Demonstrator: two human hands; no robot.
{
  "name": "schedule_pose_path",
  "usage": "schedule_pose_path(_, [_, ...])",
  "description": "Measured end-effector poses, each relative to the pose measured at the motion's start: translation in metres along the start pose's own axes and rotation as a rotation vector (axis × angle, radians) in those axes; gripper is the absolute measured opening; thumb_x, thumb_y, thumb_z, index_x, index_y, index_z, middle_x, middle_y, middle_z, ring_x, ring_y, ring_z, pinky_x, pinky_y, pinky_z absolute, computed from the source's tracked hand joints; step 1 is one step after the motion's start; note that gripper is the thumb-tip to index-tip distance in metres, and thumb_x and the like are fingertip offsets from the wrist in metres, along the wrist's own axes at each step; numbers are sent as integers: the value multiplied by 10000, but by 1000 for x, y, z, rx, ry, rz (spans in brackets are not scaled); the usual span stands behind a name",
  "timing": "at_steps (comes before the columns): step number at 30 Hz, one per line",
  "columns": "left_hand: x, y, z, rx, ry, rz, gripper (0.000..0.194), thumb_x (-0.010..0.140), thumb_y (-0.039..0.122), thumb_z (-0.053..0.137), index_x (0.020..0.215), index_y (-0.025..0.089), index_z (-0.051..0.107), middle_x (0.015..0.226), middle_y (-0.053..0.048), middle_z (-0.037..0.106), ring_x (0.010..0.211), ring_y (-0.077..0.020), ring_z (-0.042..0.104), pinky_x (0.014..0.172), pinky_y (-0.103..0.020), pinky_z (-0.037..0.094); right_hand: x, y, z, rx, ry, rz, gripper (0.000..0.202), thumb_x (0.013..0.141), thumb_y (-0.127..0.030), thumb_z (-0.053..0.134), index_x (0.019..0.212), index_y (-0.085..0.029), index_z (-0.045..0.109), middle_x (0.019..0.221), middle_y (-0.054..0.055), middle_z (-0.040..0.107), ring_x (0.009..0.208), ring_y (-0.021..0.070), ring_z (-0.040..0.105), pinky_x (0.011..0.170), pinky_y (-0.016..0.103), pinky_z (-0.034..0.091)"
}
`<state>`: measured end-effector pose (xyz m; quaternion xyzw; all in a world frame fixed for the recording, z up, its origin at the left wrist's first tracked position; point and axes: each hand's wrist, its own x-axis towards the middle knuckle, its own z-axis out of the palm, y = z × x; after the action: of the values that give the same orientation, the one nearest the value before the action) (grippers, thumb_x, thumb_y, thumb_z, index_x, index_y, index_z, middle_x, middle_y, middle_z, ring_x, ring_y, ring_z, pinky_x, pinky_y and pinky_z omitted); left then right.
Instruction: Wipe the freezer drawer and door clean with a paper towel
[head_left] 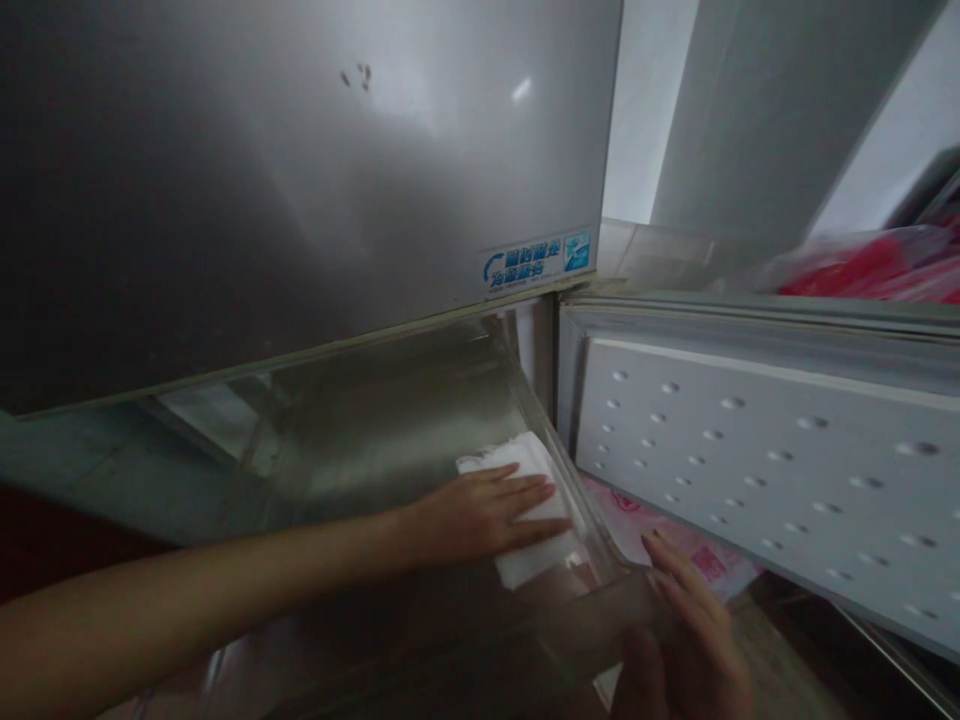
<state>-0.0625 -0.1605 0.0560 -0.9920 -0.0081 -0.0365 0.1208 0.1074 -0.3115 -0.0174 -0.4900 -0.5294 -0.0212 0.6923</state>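
A clear plastic freezer drawer (405, 420) is pulled out below the upper fridge door. Inside it, my left hand (487, 515) lies flat on a white cloth (525, 460) against the drawer's right part, fingers stretched out and slightly spread. Whether the cloth is fabric or paper I cannot tell. My right hand (690, 630) grips the drawer's front right corner, with its thumb at the front and its fingers along the outer side. Some blur covers the drawer's front edge.
The grey upper fridge door (300, 200), with a blue-lettered sticker (536, 262), overhangs the drawer. At right stands the open lower door (750, 440), its dimpled inner panel facing the drawer. A pink printed plastic bag (675, 530) lies beneath it; red bagged items (877, 268) are behind.
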Motion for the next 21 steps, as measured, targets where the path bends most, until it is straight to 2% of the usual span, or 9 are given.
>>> schedule_pose_path(2, [0, 9, -3, -15, 33, 106, 407, 1006, 194, 371, 1399, 230, 470, 1424, -116, 543, 1322, -215, 509, 1118, -394, 403, 0, 2, -1, -11, -1, -2, 288, 866, -170, 570, 1149, -217, 597, 1242, 105, 613, 1207, 256, 574, 953, 472, 526])
schedule_pose_path(5, [0, 9, -7, -37, 58, 204, 389, 1009, 201, 373, 1368, 258, 512, 1413, -71, 562, 1339, -194, 489, 1154, -391, 361, 1, 5, -4, -27, -23, -31, 264, 869, -192, 566, 1128, -222, 607, 1221, 95, 627, 1180, 254, 593, 931, 460, 537])
schedule_pose_path(10, [0, -10, -9, -63, -55, 213, 397, 1024, 202, 333, 1362, 289, 522, 1450, -34, 524, 1379, -156, 433, 1199, -379, 289, -1, 12, -8, -46, -84, -60, 333, 864, -235, 593, 1196, -226, 584, 1183, 104, 643, 1151, 263, 610, 918, 460, 543])
schedule_pose_path(14, [-5, -55, -5, -64, -140, 67, 437, 1032, 170, 286, 1395, 310, 485, 1498, -34, 457, 1399, -131, 396, 1211, -369, 248, -4, 18, -9, -59, -82, -134, 368, 853, -307, 623, 1214, -248, 583, 1185, 91, 642, 1157, 268, 605, 912, 452, 541])
schedule_pose_path(19, [-12, -132, 0, -94, -115, -226, 485, 1014, 108, 293, 1393, 340, 486, 1512, -29, 429, 1408, -166, 384, 1173, -425, 299, -4, 26, -7, -53, -67, -188, 390, 853, -351, 624, 1232, -267, 588, 1195, 82, 639, 1146, 267, 614, 918, 445, 535])
schedule_pose_path(21, [-13, -155, 2, -95, -88, -345, 485, 1004, 109, 316, 1386, 348, 495, 1519, -28, 416, 1424, -203, 354, 1154, -460, 318, -4, 29, -6, -59, -44, -215, 405, 852, -369, 626, 1245, -278, 583, 1185, 81, 643, 1130, 270, 624, 910, 449, 541])
